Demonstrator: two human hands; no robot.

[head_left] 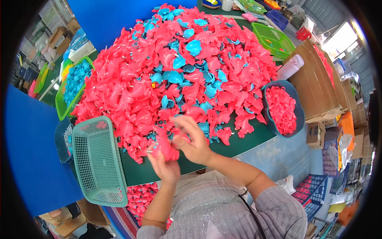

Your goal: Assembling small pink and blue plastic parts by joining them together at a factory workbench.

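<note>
My left hand (164, 167) is closed around a glossy pink plastic part (167, 148), held in front of my body above the near table edge. Just right of that part is my right hand (195, 142), its thumb and fingers apart and somewhat blurred by motion. Nothing shows between its fingers; whether the thumb touches the pink part is hard to tell. Beyond both hands rises a big heap of pink molded plastic parts (139, 87), with blue shell-shaped parts (173, 77) mixed in.
A pale green mesh basket (97, 159) tilts at the left edge, near a dark tub (60, 139). At right stand a blue-grey tub (298, 115) of small pink pieces and a cardboard box (314, 83). Green baskets (59, 105) flank the heap; more pink parts (139, 203) lie below the table.
</note>
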